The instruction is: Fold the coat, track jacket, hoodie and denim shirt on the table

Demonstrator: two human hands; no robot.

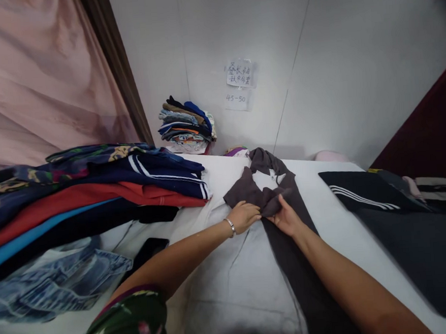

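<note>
**A:** Where's the cloth, and how are the hands set?

**B:** The grey garment lies lengthwise on the white counter, running from six o'clock up to twelve. The left hand is curled tight around a bunched fold of it. The right hand, touching the same bunch from the three o'clock side, has its fingers pinched on the cloth.

**A:** What could go wrong?

**B:** I'd say the bunch could come out crooked, since both hands grip one lump while the long tail lies loose. A tug might also drag that tail off the near edge. The clothes heap at nine o'clock leans toward the middle, so a sleeve could catch it and slide it. The phone lies just beneath that heap's edge and might get buried or nudged.

**A:** Counts?

**B:** Two hands and one grey garment. One bracelet, on the left wrist. One phone, one loose heap, and one pair of jeans at eight o'clock. One folded stack at eleven o'clock against the wall. Two paper notes on that wall. One black striped garment at three o'clock. I can't count the pieces inside the heap or the stack.
</note>
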